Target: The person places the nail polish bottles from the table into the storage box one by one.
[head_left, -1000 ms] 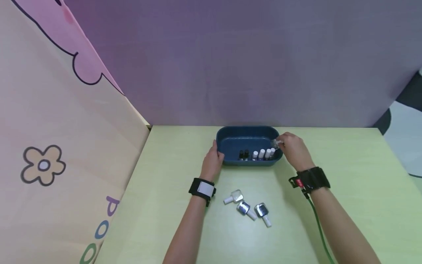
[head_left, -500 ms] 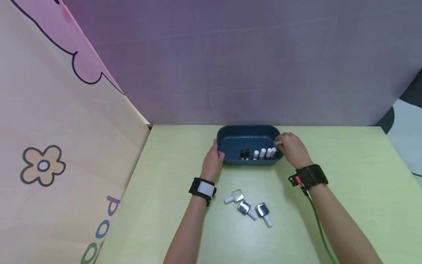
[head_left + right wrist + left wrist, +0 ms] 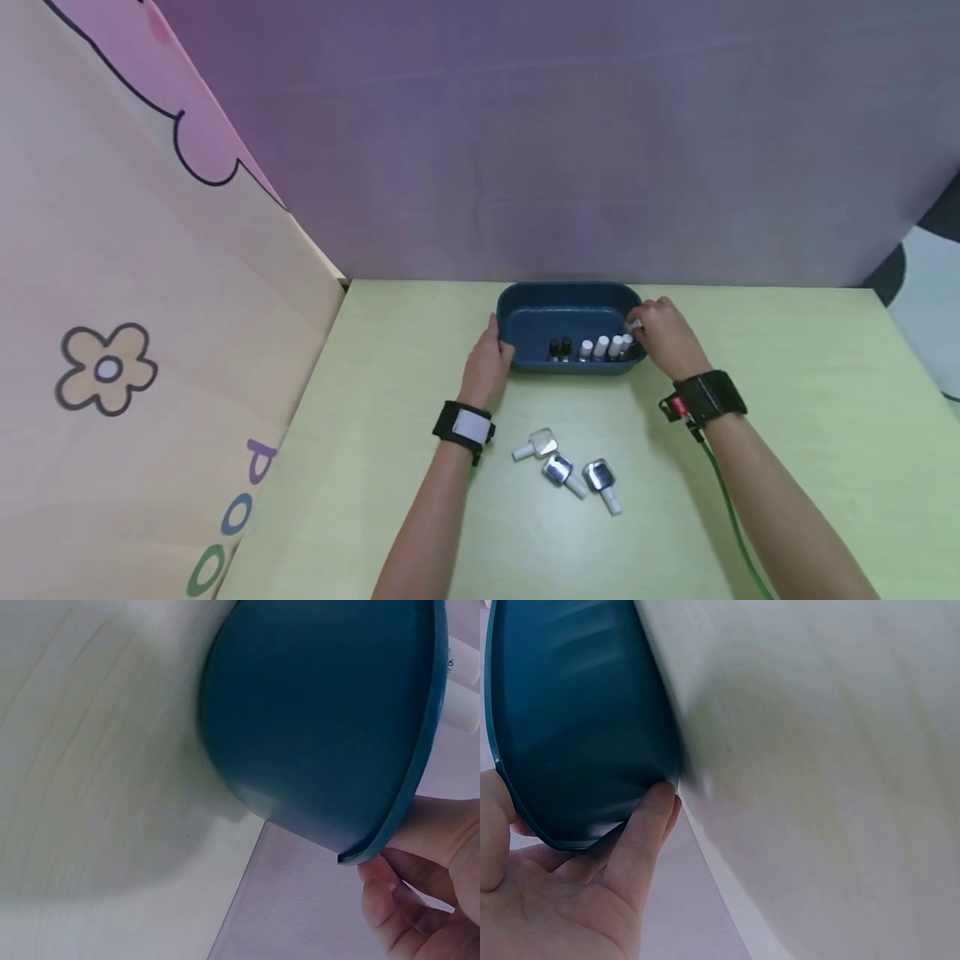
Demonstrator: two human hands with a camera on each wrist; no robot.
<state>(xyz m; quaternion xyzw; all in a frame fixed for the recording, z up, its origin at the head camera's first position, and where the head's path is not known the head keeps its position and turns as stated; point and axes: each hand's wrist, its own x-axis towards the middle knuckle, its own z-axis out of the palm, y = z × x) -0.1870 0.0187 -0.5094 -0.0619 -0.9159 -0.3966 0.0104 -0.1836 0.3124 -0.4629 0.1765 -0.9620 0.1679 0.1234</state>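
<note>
A dark blue plastic bin (image 3: 566,367) stands near the table's back edge. My left hand (image 3: 487,367) grips its left end, the thumb over the rim and the fingers against the outside of the wall, as the left wrist view shows. At the right end, my right hand (image 3: 667,337) pinches a nail polish bottle (image 3: 634,324) by its white cap, just inside the rim; the bin wall hides the bottle in the right wrist view. Along the bin's near wall stand several white-capped bottles (image 3: 601,347) and two black-capped bottles (image 3: 559,348).
Three nail polish bottles with white caps lie on the pale table in front of the bin: a clear bottle (image 3: 543,443) and two silvery bottles, one in the middle (image 3: 558,469) and one rightmost (image 3: 598,475). A green cable (image 3: 731,517) runs from the right wrist strap.
My right hand has lowered the bottle deeper into the bin's right end, so less of its glass shows. The left hand stays on the bin. The head view has shifted slightly.
</note>
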